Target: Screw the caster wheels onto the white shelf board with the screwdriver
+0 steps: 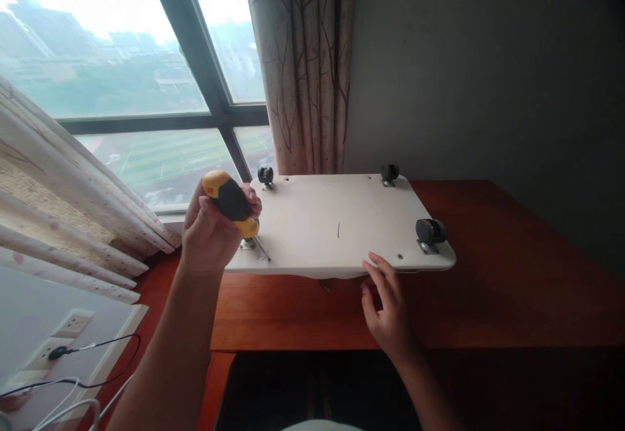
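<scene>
My left hand [215,229] is wrapped round the yellow and black handle of a screwdriver [232,203]. Its metal shaft slants down to the right, with the tip by the front left corner of a white board [317,216]. Black caster wheels stand up from the board: one at the back left [265,176], one at the back right [389,174], one at the front right [430,232]. At the front left a metal plate [247,244] shows, the rest hidden behind my left hand. My right hand [388,307] is open at the board's front edge, fingers apart; whether they touch it I cannot tell.
The board lies on a reddish-brown wooden table [293,320]. A window [146,92] and curtains [307,66] are behind and to the left. Wall sockets [56,349] with a black plug and cables sit at the lower left. Something dark [325,286] shows under the board's front edge.
</scene>
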